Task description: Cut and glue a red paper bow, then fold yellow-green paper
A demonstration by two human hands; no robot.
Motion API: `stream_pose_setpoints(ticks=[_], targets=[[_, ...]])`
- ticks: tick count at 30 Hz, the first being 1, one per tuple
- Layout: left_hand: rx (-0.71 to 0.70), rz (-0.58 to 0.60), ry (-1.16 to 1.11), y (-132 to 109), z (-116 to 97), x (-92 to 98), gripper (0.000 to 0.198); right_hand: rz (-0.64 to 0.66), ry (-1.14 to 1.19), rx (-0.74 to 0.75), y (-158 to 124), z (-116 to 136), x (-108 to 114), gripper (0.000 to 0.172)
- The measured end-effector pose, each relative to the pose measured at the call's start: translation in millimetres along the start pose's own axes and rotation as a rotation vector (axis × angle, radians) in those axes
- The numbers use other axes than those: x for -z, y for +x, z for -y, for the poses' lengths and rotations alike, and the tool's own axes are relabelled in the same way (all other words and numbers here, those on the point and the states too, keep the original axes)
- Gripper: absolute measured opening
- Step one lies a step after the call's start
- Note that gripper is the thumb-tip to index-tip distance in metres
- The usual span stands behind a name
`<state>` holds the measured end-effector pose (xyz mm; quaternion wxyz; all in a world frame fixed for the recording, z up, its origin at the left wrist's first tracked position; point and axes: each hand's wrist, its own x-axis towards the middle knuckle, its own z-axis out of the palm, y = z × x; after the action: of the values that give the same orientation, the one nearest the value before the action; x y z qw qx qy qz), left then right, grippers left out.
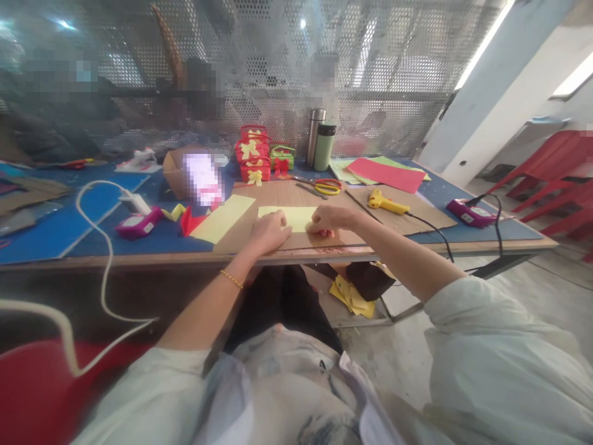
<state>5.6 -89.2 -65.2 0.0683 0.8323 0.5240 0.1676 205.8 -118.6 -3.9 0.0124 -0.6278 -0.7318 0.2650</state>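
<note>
A pale yellow sheet of paper (pixel 295 217) lies flat on the cardboard, spanning the gap between my two hands. My left hand (pixel 270 231) rests at its left end, fingers curled and pressed together on the paper. At the right end my right hand (pixel 328 220) is closed over the paper's edge, knuckles up, with some fingers tucked under. What the fingertips do is partly hidden. Another yellow sheet (pixel 227 217) lies left of my left hand, beside a red folded paper piece (pixel 189 221).
Yellow-handled scissors (pixel 328 186), a yellow glue gun (pixel 386 202), red paper (pixel 386 175), red gift boxes (pixel 254 168), a green box (pixel 282 159) and a green flask (pixel 325 147) stand or lie behind my hands. Purple power strips (pixel 139 222) sit at both sides. Cardboard (pixel 426 213) covers the table's middle.
</note>
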Motion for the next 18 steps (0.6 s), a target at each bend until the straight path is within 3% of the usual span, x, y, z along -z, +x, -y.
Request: stream_pose_setpoints(ticks=[8,18], targets=[[0.005,0.004,-0.01,0,1,0.8,0.014,0.001,0.041,-0.052,-7,-27,5,0.038],[0.001,0.001,-0.015,0,0,1.7,0.015,-0.013,0.056,-0.116,-17,-44,8,0.04]])
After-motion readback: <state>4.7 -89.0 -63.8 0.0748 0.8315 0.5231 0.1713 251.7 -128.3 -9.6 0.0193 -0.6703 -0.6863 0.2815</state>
